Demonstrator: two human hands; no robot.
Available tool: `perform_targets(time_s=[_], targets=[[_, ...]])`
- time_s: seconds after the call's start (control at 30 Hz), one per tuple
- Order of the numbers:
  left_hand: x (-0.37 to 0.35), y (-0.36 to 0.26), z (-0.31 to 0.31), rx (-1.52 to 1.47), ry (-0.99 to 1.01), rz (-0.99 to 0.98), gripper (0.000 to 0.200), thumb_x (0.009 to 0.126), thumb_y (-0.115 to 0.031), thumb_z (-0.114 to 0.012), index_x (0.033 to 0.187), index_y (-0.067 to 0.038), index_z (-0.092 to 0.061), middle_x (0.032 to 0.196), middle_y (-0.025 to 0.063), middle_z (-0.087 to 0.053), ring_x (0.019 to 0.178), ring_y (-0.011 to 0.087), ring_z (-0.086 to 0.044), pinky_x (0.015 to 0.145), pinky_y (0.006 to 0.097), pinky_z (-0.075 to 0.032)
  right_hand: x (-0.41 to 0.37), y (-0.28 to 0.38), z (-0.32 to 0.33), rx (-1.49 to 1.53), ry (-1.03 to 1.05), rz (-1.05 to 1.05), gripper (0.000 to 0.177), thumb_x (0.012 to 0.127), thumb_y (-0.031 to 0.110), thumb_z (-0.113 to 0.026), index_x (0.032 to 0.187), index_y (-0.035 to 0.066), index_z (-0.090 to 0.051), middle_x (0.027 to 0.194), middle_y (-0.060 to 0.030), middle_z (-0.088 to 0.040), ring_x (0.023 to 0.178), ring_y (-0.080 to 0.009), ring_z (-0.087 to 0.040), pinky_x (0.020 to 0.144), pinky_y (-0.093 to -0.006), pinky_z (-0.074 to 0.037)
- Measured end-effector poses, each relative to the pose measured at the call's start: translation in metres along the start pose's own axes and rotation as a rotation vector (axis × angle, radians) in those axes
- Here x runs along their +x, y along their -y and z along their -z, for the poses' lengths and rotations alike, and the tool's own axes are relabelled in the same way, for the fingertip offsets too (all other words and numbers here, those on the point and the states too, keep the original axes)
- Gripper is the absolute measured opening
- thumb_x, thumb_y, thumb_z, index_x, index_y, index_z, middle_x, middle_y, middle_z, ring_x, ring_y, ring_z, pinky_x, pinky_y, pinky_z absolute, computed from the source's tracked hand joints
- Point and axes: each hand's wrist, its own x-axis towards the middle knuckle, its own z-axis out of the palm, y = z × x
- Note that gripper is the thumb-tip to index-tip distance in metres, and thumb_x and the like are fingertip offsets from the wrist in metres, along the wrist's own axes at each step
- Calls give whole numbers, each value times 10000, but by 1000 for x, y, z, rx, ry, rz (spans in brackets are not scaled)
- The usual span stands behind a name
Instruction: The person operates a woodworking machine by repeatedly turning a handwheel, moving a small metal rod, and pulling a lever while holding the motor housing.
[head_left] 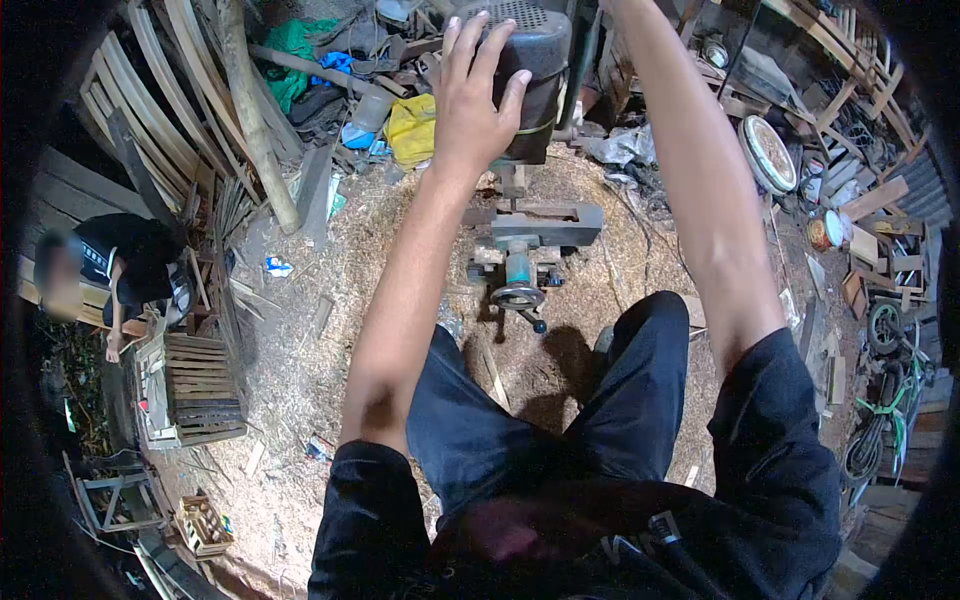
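My left hand [477, 95] rests with fingers spread on the side of a dark machine housing [535, 75] with a perforated top, at the top centre. My right arm [700, 160] reaches up past the frame's top edge on the right of the housing, so the right hand is out of sight. Below the housing a grey metal vise-like table [550, 226] holds a slotted wooden piece. Under it sit a teal screw mount and a round handwheel [517, 297] with a dark knob.
A person [125, 260] sits at the far left beside a slatted wooden crate [200, 390]. Long curved planks and a pole [250, 120] lean at upper left. Wood shavings cover the floor. At right are a round white-rimmed lid [769, 155], a paint tin [825, 230] and a bicycle [895, 400].
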Motion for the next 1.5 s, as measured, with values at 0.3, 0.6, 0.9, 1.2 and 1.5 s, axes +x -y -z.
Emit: perform_targets(time_s=[0.3,0.6,0.9,1.2,1.5], targets=[[-37,-30,12,-69,181,156,754,861,-134,-664,1523,-116,-302,1596,241,-148,1455,459,-178,1169,476,-234,-92,-4,23,161,88,139,303,947,226,-491,748,10,-566,532,-18,-443,449,-128,-415,435,-294,-337],[-49,-45,27,16,366,282,835,817,-124,-636,1544,-120,-223,1615,189,-135,1456,383,-240,1135,582,-243,-149,-6,36,83,97,186,303,962,213,-466,802,-1,-607,621,-35,-526,547,-130,-487,531,-280,-380],[-54,-51,40,-17,440,279,818,826,-135,-631,1540,-105,-233,1602,177,-203,1474,350,-217,1128,610,-231,-204,2,42,-51,61,346,333,945,158,-482,658,-9,-511,617,-53,-521,589,-146,-473,702,-284,-429],[-106,-62,56,-152,420,400,739,889,-189,-646,1509,-24,-278,1559,237,-271,1456,352,-262,1159,488,-250,-276,-13,53,-33,8,301,272,912,145,-533,696,-11,-478,639,9,-448,625,-91,-387,567,-288,-327],[-229,-40,43,-211,519,658,665,881,-160,-647,1455,23,-365,1479,255,-402,1405,365,-356,1158,407,-292,-369,-64,78,-2,62,345,366,979,250,-477,712,1,-492,711,-46,-501,688,-164,-465,671,-300,-373]])
